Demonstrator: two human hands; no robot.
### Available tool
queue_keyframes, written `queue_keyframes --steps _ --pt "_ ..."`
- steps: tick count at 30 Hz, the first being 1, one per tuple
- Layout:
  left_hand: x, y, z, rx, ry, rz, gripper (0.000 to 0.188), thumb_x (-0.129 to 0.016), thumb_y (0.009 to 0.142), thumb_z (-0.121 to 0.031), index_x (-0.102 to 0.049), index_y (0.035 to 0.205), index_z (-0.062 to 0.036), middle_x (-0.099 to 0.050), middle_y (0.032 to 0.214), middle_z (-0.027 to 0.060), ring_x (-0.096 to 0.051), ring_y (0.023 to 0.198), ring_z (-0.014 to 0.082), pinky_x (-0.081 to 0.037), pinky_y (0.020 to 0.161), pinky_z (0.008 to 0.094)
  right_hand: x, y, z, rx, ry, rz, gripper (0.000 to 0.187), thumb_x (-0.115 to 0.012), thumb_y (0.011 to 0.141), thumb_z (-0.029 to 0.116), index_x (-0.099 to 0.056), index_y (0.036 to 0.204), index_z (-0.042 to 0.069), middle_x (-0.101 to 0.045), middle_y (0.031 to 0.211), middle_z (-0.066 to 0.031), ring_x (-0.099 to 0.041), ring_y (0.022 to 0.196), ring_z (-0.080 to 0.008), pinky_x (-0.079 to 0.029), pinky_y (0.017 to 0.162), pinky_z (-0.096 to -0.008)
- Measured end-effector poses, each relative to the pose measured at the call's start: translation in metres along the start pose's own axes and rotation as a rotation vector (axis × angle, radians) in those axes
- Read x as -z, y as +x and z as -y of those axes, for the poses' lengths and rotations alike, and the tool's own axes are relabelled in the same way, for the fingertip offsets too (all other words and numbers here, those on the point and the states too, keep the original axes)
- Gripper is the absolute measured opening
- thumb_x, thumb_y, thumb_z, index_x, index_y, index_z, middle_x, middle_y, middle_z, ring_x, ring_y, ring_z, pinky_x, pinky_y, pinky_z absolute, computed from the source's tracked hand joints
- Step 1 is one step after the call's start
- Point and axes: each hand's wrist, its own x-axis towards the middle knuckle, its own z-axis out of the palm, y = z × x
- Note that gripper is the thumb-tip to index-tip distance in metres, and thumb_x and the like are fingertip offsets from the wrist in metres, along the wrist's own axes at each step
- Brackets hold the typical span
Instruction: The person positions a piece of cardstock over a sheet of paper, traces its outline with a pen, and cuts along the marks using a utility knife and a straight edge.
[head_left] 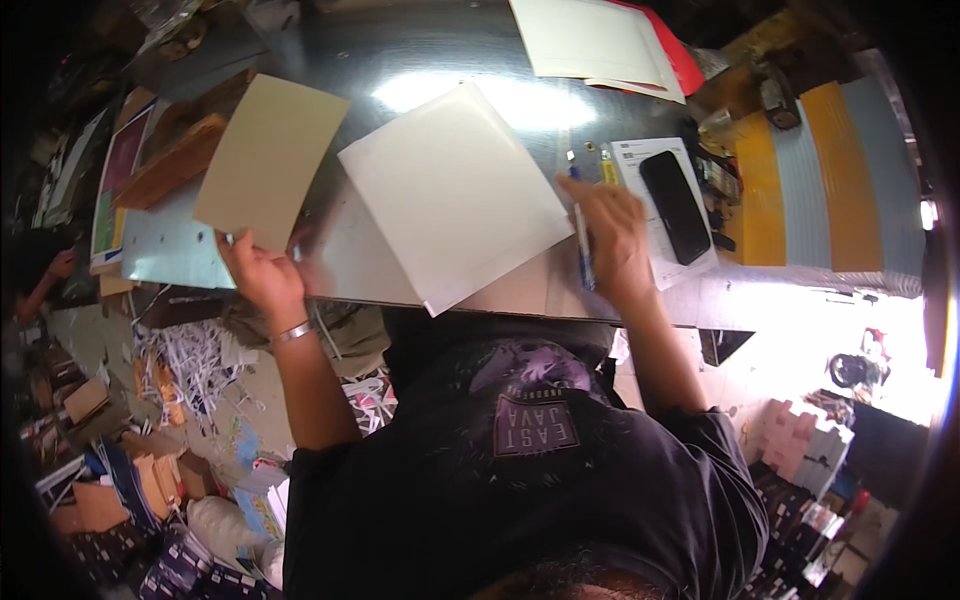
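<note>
My left hand (265, 275) pinches a tan card sheet (272, 160) by its lower edge, tilted up over the left part of the table. A stack of white paper sheets (455, 195) lies askew in the middle, its near corner at the table edge. To its right, my right hand (612, 235) is closed with curled fingers at a slim blue-and-white pen-like tool (584, 250). The tool runs along the thumb side of the hand. Its exact kind I cannot make out, and the palm is hidden.
Right of my hand, a black phone (675, 207) lies on a printed sheet (640, 155), beside a small yellow tool (607, 165). Yellow and grey-blue stacks (835, 180) stand far right. White papers and a red folder (675, 45) lie at the back. A wooden piece (175, 165) is at left.
</note>
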Motion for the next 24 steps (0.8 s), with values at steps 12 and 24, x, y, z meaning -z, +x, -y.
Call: queue_keyframes --steps 12,24 --pt "-0.005 -0.003 0.003 -0.058 -0.033 -0.030 0.054 -0.060 0.096 -0.006 -0.046 0.148 -0.0072 -0.065 0.133 0.0106 -0.068 0.116 0.0220 -0.060 0.092 0.0336 0.019 0.023 -0.053 0.059 -0.540 0.388 0.058 -0.062 0.093 0.004 -0.060 0.149 0.019 -0.067 0.147 -0.0086 -0.054 0.145 -0.0298 -0.033 0.124 -0.0544" --pt "-0.014 -0.006 0.000 -0.061 0.101 -0.013 0.061 -0.066 0.095 -0.008 -0.046 0.151 -0.0001 -0.062 0.137 0.0140 -0.065 0.118 0.0257 -0.054 0.094 0.0323 0.012 0.019 -0.051 -0.098 -0.301 0.131 0.053 -0.064 0.093 0.009 -0.065 0.146 0.018 -0.066 0.148 -0.0119 -0.052 0.146 -0.0321 -0.030 0.124 -0.0607"
